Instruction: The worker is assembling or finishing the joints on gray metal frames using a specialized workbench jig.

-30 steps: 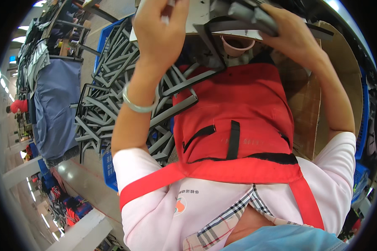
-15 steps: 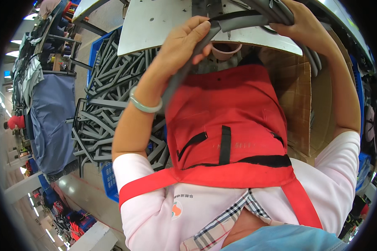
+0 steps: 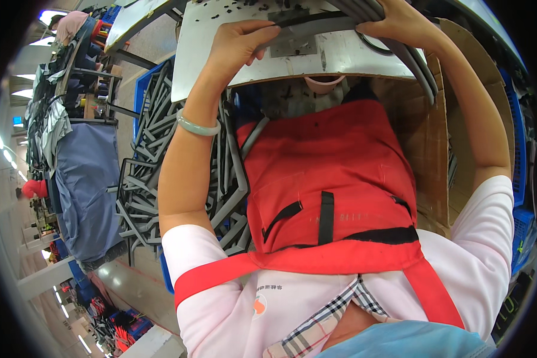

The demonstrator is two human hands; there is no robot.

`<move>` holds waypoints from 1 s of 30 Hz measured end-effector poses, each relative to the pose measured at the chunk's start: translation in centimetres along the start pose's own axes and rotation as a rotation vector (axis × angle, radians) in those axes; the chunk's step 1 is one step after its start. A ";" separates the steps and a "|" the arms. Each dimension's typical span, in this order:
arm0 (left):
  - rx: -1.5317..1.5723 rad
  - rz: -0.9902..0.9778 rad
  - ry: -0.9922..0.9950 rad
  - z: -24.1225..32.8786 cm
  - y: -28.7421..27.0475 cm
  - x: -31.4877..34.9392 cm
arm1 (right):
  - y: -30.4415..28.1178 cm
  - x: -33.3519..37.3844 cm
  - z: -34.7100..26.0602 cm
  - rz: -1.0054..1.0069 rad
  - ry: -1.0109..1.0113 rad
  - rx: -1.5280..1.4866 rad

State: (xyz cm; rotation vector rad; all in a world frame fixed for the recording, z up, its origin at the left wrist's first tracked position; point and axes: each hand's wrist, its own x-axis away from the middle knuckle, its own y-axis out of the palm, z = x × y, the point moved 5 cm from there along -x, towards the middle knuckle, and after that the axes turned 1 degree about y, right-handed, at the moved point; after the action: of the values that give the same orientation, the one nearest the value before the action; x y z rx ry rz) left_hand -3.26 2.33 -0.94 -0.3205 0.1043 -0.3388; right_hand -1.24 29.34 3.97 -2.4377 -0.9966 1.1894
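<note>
Over the white worktable, my left hand pinches the near end of a grey tube-like strip between thumb and fingers. The strip runs right, slightly arched, to my right hand. That hand is closed round several grey strips in a bundle, whose ends hang past the table's right edge. The top of the bundle is cut off by the view. A short grey piece lies at the left side of my red apron, apart from my hands.
Left of me, a blue crate is heaped with bent grey pieces. A pinkish cup sits below the table edge. An open cardboard box stands at my right. Small dark scraps lie on the table.
The short grey piece that hung down from my left hand is now away from it, beside the apron. My left hand has moved slightly left; my right hand keeps the bundle.
</note>
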 end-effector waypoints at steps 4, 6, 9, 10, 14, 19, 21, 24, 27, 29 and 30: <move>0.013 0.033 -0.035 -0.2 -0.9 -0.6 | 0.7 -2.8 -0.2 0.002 0.501 0.245; 0.041 0.028 -0.024 -0.4 -1.2 -0.9 | 0.2 -2.4 0.1 -0.012 0.971 0.465; 0.036 0.028 -0.015 -0.6 -1.3 -1.3 | 0.2 -2.5 -0.1 -0.003 0.941 0.429; 0.038 0.026 -0.014 -0.5 -1.3 -1.3 | 0.1 -2.6 -0.2 0.012 0.926 0.486; 0.003 0.010 -0.009 -0.2 -1.3 -1.6 | -0.2 -2.9 -0.4 0.007 0.959 0.508; 0.004 0.000 0.015 -0.9 -1.7 -3.2 | -1.0 -3.2 0.7 0.035 0.960 0.499; 0.097 0.016 0.037 -1.8 -1.9 -3.7 | -1.1 -3.3 0.5 0.050 0.949 0.494; 0.177 0.042 0.059 -2.1 -1.4 -3.0 | -1.5 -2.1 0.9 0.096 0.862 0.482; 0.234 0.109 0.121 -2.5 -2.5 -1.8 | -0.9 -1.6 0.0 0.215 0.748 0.674; 0.167 0.141 0.090 -3.9 -5.8 -2.7 | -0.3 -2.9 -3.6 0.213 0.951 0.590; 0.186 0.127 0.062 -3.5 -5.9 -3.2 | 0.7 -2.8 -4.5 0.211 0.962 0.591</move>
State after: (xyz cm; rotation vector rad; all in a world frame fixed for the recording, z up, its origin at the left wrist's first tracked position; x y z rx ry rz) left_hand -8.59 -2.86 -2.16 -0.1183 0.1527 -0.2304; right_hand 1.34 27.24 8.23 -2.1903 -0.0798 0.1731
